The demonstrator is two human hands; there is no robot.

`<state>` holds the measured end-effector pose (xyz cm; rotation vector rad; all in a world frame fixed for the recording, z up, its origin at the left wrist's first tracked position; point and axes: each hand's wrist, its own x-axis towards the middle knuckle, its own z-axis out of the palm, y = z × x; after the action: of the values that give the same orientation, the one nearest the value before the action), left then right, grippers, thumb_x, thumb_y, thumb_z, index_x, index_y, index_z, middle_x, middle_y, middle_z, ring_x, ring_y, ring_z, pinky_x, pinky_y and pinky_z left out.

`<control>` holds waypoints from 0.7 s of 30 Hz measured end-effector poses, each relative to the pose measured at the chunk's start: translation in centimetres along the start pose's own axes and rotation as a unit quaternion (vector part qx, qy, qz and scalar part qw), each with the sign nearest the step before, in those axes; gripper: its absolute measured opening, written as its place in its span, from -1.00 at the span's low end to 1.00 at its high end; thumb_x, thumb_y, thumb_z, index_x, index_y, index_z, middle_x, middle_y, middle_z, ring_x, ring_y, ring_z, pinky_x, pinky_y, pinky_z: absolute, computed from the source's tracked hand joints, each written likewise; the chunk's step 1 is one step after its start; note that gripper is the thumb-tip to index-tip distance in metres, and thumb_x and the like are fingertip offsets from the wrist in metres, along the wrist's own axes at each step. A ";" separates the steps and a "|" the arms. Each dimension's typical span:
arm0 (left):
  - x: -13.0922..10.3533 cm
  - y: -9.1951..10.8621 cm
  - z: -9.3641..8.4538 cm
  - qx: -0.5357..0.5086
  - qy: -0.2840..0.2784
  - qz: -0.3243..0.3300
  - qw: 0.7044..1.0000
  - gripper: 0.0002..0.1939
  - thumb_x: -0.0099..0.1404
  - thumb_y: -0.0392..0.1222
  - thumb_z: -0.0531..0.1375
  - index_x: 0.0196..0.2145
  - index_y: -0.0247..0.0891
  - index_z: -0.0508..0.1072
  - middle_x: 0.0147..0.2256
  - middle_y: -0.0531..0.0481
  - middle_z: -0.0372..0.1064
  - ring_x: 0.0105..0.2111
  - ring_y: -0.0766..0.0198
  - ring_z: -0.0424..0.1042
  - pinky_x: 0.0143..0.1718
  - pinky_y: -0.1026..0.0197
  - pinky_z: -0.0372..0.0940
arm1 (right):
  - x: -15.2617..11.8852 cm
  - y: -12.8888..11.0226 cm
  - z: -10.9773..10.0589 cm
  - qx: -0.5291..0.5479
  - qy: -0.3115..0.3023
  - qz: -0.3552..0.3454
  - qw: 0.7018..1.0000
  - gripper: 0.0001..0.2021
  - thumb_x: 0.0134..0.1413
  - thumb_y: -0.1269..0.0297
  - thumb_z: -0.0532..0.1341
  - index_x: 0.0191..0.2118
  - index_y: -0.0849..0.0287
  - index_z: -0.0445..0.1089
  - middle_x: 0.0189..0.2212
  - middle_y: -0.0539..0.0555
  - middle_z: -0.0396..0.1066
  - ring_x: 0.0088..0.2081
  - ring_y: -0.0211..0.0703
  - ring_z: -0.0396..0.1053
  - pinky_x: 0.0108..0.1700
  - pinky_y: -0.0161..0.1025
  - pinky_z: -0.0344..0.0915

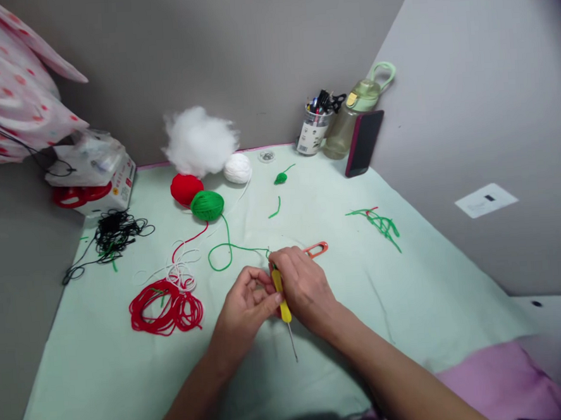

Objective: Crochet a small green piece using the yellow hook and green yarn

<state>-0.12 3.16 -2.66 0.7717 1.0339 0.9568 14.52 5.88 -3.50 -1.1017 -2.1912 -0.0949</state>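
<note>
The left hand pinches the yellow-handled metal hook between both hands; the right hand curls alongside, its grip hidden; the looped thin green yarn strand could knot if tugged.

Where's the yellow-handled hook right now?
In the head view, the yellow-handled hook is below centre, between the left hand and right hand, its metal shaft pointing toward the bottom edge.

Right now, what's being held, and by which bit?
A thin metal tool, by its yellow handle: left hand with its thumb there, right hand at its far end.
</note>
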 end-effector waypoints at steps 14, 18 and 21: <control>0.3 -0.2 -0.7 -0.074 0.098 0.031 0.992 -0.71 0.22 -0.06 0.38 -0.23 -0.22 0.41 -0.50 0.15 0.32 -0.53 0.37 0.27 -0.42 0.29 0.21 | -0.2 -0.5 0.4 0.093 -0.008 -0.041 0.995 -0.73 0.40 0.53 0.05 0.03 0.19 0.44 -0.21 0.20 0.55 -0.25 -0.06 0.43 -0.19 -0.14 0.41; 0.5 -0.1 -1.3 -0.071 0.112 0.019 0.991 -0.73 0.19 -0.09 0.38 -0.25 -0.24 0.42 -0.55 0.15 0.33 -0.52 0.36 0.28 -0.40 0.29 0.20 | 0.1 -0.3 0.0 0.242 0.022 0.062 0.968 -0.79 0.37 0.51 0.12 -0.04 0.13 0.44 -0.20 0.15 0.54 -0.17 -0.10 0.49 -0.14 -0.18 0.44; 0.7 -0.2 -1.7 -0.065 0.121 0.015 0.990 -0.79 0.23 -0.14 0.35 -0.24 -0.24 0.44 -0.53 0.14 0.34 -0.51 0.36 0.28 -0.39 0.30 0.19 | 0.5 0.1 -0.5 0.326 0.000 0.213 0.921 -0.87 0.36 0.41 0.17 -0.21 0.13 0.45 -0.31 0.06 0.47 -0.29 -0.17 0.44 -0.22 -0.23 0.38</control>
<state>-1.50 3.85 -3.61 0.5731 1.1586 1.1539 14.67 6.12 -2.86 -1.1315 -1.7174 0.7695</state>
